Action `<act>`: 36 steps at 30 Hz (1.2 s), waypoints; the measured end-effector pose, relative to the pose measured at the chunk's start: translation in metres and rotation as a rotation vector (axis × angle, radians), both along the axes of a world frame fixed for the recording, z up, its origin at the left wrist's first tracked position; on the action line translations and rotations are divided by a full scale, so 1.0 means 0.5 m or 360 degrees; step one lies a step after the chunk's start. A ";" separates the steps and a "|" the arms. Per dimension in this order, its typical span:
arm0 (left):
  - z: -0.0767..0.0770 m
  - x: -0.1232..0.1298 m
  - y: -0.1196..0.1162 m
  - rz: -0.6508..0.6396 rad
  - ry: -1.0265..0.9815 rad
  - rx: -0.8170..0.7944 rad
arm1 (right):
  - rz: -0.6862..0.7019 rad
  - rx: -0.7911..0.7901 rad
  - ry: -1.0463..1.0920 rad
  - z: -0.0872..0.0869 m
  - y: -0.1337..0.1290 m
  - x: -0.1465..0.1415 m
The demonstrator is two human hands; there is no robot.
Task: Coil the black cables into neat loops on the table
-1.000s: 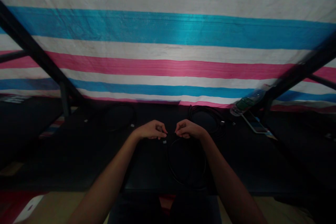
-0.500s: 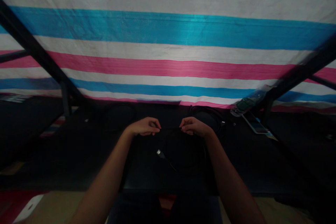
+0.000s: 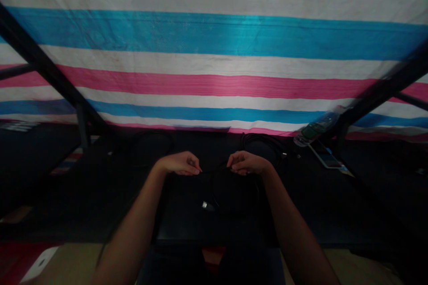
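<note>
Between my two hands runs a stretch of thin black cable (image 3: 214,170). My left hand (image 3: 183,163) pinches it between thumb and fingertips. A short way to the right, my right hand (image 3: 246,163) grips the same cable, fingers closed. The cable curves down in a loop on the dark table top (image 3: 187,229), in front of my right hand. Its USB plug (image 3: 206,205), with a shiny metal end, lies below the gap between the hands. Much of the loop is hard to make out against the dark surface.
Behind my right hand lies a coil of black cable (image 3: 262,139) with a metal plug; a fainter one (image 3: 152,133) lies back left. A plastic bottle (image 3: 312,132) leans near a phone (image 3: 326,156). Black slanted bars (image 3: 56,69) and a striped sheet (image 3: 214,84) bound the back.
My left hand has shifted slightly left and down, and the cable between the hands now slants. The USB plug has moved down and turned. My right hand has barely moved.
</note>
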State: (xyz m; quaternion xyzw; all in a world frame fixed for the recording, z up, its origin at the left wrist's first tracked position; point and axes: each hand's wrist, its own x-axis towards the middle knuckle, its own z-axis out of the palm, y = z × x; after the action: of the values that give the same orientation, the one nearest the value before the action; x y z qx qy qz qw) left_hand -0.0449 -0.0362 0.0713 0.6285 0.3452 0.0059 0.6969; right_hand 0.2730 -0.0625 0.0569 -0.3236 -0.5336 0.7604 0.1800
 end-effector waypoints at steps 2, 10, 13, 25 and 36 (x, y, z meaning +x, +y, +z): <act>0.002 -0.007 0.004 0.0020 -0.0028 0.0009 | -0.0108 0.0059 0.0009 0.001 0.002 0.008; -0.017 0.075 -0.021 0.0186 -0.0119 0.0291 | -0.0255 0.0026 -0.0048 -0.021 0.001 -0.045; -0.018 0.086 -0.025 0.0213 -0.0081 0.0279 | -0.0238 0.0071 -0.0052 -0.024 0.000 -0.055; 0.011 -0.018 0.003 -0.0040 0.0044 0.0034 | -0.0190 0.0073 -0.0061 -0.014 0.007 -0.006; -0.019 0.075 -0.020 0.0275 -0.0116 0.0299 | -0.0305 0.0112 -0.0065 -0.016 -0.003 -0.064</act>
State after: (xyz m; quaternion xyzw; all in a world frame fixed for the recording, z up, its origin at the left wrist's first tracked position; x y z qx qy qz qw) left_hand -0.0072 -0.0463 0.0618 0.6584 0.3705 0.1209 0.6439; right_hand 0.2408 -0.0643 0.0488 -0.3821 -0.5303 0.7136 0.2521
